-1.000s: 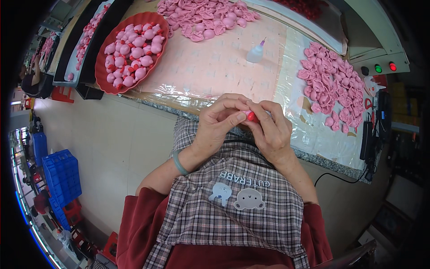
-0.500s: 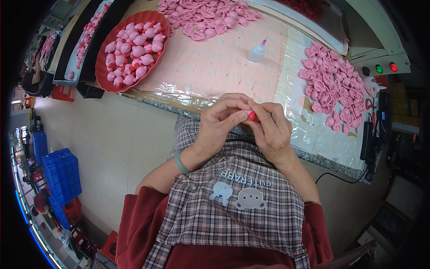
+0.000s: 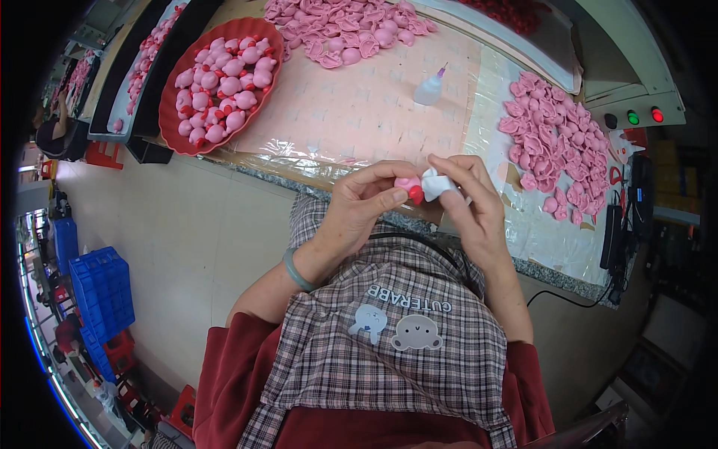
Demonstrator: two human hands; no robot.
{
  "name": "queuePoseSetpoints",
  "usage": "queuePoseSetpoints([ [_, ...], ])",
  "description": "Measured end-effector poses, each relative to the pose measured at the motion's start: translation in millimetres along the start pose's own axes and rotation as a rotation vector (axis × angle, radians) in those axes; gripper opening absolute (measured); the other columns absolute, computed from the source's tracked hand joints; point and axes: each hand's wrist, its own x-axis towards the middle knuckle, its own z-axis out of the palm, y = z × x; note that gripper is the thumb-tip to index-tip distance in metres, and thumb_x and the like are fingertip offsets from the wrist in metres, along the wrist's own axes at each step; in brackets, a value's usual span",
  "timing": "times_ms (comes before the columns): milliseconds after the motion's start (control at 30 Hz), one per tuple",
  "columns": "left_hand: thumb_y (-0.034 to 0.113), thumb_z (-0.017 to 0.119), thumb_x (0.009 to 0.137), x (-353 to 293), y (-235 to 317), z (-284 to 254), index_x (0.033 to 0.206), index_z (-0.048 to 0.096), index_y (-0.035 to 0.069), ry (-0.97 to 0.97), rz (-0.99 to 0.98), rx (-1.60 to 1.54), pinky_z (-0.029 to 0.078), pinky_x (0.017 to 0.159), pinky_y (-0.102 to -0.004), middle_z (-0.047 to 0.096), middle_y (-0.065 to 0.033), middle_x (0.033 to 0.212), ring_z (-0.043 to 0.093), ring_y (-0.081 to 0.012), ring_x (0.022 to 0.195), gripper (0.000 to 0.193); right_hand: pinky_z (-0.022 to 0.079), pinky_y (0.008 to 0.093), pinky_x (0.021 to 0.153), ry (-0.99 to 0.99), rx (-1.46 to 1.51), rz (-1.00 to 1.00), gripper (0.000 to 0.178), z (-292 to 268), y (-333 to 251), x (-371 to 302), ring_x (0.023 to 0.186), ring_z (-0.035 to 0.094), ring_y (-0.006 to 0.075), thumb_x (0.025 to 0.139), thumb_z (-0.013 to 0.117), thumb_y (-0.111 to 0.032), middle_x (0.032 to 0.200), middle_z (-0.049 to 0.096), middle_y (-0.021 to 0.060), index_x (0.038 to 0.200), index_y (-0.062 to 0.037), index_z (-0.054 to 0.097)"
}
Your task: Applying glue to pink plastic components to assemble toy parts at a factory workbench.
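Note:
Between the thumb and fingers of my left hand [image 3: 366, 196] is a small pink and red figure piece [image 3: 407, 188]. My right hand [image 3: 477, 206] pinches a crumpled white cloth or tissue [image 3: 436, 185], which meets the right side of that piece. Both hands are in front of my apron, at the table's near edge. A red scalloped bowl [image 3: 166, 112] at the left holds similar pink pieces with red parts [image 3: 235, 120]. Beyond my hands, a small translucent squeeze bottle with a purple nozzle [image 3: 428, 90] stands upright on the table.
Pink petal-like parts lie in a heap [image 3: 344, 30] at the back and another [image 3: 557, 142] at the right. A black-edged tray line [image 3: 142, 97] runs along the far left. Red scissors [image 3: 615, 173] and a black power strip [image 3: 613, 236] are at the right edge.
My hands have drawn slightly apart, the right one moving right. A white cloth or tissue now shows in my right fingers, against the piece in my left.

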Motion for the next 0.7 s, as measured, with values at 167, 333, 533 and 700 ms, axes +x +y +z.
queuePoseSetpoints([
  [167,0.005,0.065,0.089,0,5,6,0.120,0.057,-0.002,-0.031,-0.127,-0.008,0.047,0.098,-0.0322,0.063,-0.0145,0.117,0.060,-0.0185,0.111,0.033,0.048,0.0215,0.069,0.047,0.341,0.094,0.036,-5,6,0,0.087,0.057,0.0117,0.088,0.066,-0.004,0.102,0.057,0.0069,0.123,0.0026,0.060],
  [333,0.004,0.065,0.090,0,3,2,0.121,0.051,0.000,-0.046,-0.140,0.006,0.048,0.096,-0.0319,0.064,-0.0150,0.116,0.061,-0.0183,0.109,0.034,0.049,0.0217,0.072,0.145,0.410,-0.045,0.025,-2,9,4,0.089,0.060,0.0138,0.087,0.068,-0.002,0.102,0.061,0.0091,0.110,0.0045,0.062],
  [533,0.001,0.063,0.091,-1,0,1,0.124,0.046,0.003,-0.117,-0.126,0.024,0.050,0.091,-0.0293,0.065,-0.0150,0.115,0.062,-0.0173,0.106,0.037,0.048,0.0294,0.078,-0.096,0.093,-0.113,0.017,-11,0,14,0.091,0.062,0.0179,0.079,0.070,0.001,0.097,0.065,0.0106,0.096,0.0025,0.068],
  [700,0.002,0.062,0.093,-2,0,-3,0.127,0.041,0.005,-0.145,-0.159,0.084,0.049,0.090,-0.0286,0.065,-0.0139,0.112,0.061,-0.0151,0.104,0.040,0.048,0.0293,0.077,-0.248,0.051,-0.054,0.016,-11,0,15,0.088,0.062,0.0191,0.083,0.067,-0.002,0.096,0.065,0.0092,0.098,-0.0020,0.072],
])
